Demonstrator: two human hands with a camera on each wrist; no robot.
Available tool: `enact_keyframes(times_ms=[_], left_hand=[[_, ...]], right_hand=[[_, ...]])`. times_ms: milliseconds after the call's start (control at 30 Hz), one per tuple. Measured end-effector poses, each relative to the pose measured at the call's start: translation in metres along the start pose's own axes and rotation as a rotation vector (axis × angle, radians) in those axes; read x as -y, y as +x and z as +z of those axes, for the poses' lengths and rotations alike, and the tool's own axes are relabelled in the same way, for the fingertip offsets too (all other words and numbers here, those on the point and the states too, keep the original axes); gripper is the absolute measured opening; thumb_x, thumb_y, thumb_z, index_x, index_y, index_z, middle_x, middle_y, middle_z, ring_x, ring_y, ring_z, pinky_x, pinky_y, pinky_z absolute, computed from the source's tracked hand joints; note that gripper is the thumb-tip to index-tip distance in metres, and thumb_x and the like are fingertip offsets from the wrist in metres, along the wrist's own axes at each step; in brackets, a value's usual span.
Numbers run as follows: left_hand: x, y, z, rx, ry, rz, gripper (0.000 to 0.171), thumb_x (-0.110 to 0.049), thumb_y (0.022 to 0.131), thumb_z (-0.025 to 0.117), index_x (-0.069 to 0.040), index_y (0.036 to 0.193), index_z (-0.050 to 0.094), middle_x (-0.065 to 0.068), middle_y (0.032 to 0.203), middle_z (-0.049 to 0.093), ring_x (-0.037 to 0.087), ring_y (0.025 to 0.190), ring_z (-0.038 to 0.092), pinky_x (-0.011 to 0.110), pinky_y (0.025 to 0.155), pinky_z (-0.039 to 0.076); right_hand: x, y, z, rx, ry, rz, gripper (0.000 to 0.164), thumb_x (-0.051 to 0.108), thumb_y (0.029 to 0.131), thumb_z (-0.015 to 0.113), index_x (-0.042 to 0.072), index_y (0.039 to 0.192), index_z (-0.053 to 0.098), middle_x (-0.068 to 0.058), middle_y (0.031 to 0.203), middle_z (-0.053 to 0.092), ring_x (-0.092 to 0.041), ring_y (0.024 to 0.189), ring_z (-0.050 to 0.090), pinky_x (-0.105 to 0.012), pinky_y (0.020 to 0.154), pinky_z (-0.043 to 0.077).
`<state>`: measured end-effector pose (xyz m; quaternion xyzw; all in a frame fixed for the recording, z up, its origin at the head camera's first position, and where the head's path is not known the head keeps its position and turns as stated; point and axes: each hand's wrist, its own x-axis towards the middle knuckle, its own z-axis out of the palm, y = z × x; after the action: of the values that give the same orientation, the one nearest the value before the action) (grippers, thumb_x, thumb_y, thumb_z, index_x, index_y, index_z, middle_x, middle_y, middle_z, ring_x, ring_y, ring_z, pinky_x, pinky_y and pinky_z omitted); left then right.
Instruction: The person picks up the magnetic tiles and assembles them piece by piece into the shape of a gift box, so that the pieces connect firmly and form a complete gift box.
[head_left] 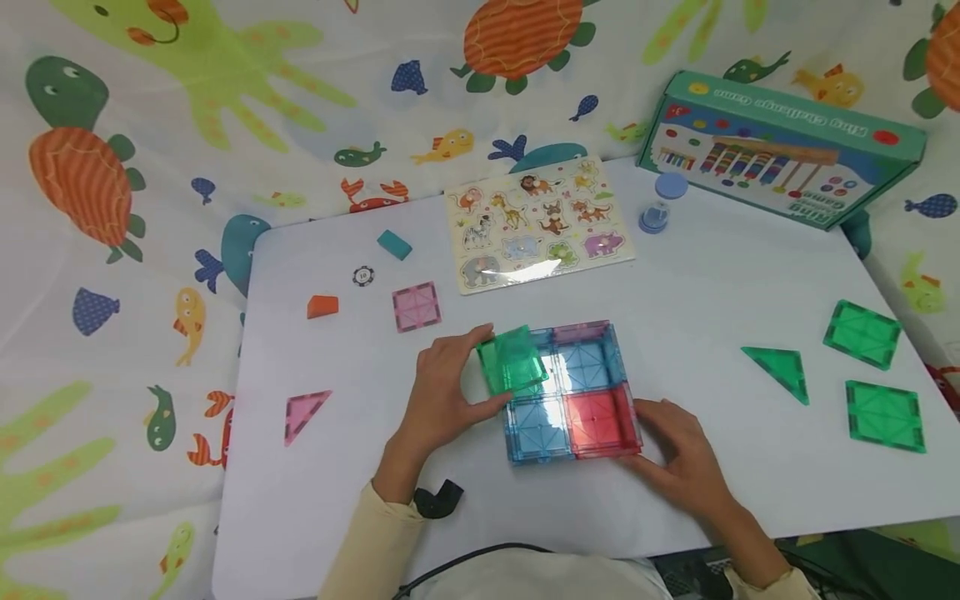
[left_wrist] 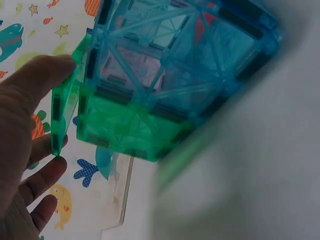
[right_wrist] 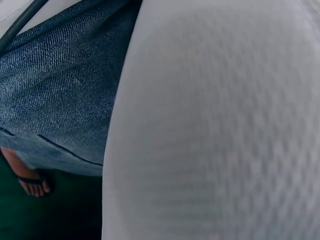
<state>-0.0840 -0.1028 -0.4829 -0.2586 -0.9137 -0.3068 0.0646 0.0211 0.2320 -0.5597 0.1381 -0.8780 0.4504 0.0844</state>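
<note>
A low open-topped box of clear magnetic tiles [head_left: 581, 367] stands in front of the person, with blue, red and pink panels. My left hand [head_left: 442, 387] pinches a green square magnetic tile [head_left: 491, 367] by its edges, thumb on one side and fingers on the other, at the box's far left corner. Another green tile [left_wrist: 130, 125] shows against the blue panels in the left wrist view. My right hand [head_left: 678, 454] holds the box's near right corner, thumb along the front and curled fingers against the right wall. The right wrist view misses this hand.
At right lie a green triangle tile [head_left: 783, 371] and two green tiles [head_left: 862, 333]. At left are a pink square tile [head_left: 417, 307], a pink triangle [head_left: 303, 415], an orange block [head_left: 322, 306] and a teal block [head_left: 394, 244]. Behind stand an animal puzzle [head_left: 540, 225] and game box [head_left: 780, 150].
</note>
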Motion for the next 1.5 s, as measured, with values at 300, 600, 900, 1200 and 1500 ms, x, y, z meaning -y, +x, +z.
enact_keyframes(times_ms=[300, 600, 900, 1200, 1500], left_hand=[[-0.002, 0.015, 0.002, 0.068, 0.05, 0.035, 0.089, -0.053, 0.07, 0.076, -0.029, 0.145, 0.035, -0.008, 0.13, 0.054, 0.017, 0.121, 0.042, 0.042, 0.092, 0.033], [0.005, 0.006, -0.005, 0.086, 0.032, 0.028, 0.083, -0.053, 0.074, 0.074, -0.028, 0.145, 0.037, -0.012, 0.142, 0.045, 0.017, 0.135, 0.032, 0.048, 0.096, 0.033], [0.026, 0.021, -0.007, 0.028, -0.051, 0.038, 0.08, -0.048, 0.08, 0.07, -0.026, 0.147, 0.032, -0.011, 0.148, 0.035, 0.016, 0.139, 0.026, 0.051, 0.102, 0.027], [0.095, 0.019, -0.016, -0.083, 0.131, -0.27, 0.074, -0.038, 0.084, 0.066, -0.027, 0.148, 0.03, -0.01, 0.152, 0.03, 0.022, 0.138, 0.026, 0.055, 0.101, 0.027], [0.126, 0.012, -0.025, 0.121, 0.167, -0.369, 0.088, -0.045, 0.081, 0.065, -0.035, 0.151, 0.012, -0.01, 0.158, 0.006, 0.034, 0.138, 0.021, 0.063, 0.098, 0.025]], right_hand=[[0.001, 0.011, 0.003, -0.018, -0.011, -0.021, 0.076, 0.018, 0.06, 0.088, 0.016, 0.129, 0.057, 0.001, 0.125, 0.06, -0.014, 0.118, 0.049, -0.03, 0.108, 0.023], [0.001, 0.012, 0.012, -0.002, -0.019, -0.033, 0.075, 0.021, 0.062, 0.087, 0.017, 0.13, 0.056, 0.003, 0.126, 0.06, -0.012, 0.118, 0.049, -0.031, 0.108, 0.023], [-0.004, 0.03, 0.011, -0.021, -0.025, -0.056, 0.076, 0.019, 0.061, 0.087, 0.015, 0.131, 0.056, 0.001, 0.127, 0.059, -0.013, 0.118, 0.05, -0.034, 0.107, 0.027], [0.001, 0.018, 0.001, -0.005, -0.046, 0.048, 0.076, 0.017, 0.06, 0.088, 0.017, 0.13, 0.057, 0.001, 0.125, 0.06, -0.012, 0.118, 0.047, -0.028, 0.107, 0.024], [0.002, 0.003, 0.006, -0.016, -0.051, 0.001, 0.073, 0.021, 0.062, 0.087, 0.018, 0.128, 0.058, 0.003, 0.123, 0.06, -0.011, 0.117, 0.048, -0.025, 0.107, 0.022]])
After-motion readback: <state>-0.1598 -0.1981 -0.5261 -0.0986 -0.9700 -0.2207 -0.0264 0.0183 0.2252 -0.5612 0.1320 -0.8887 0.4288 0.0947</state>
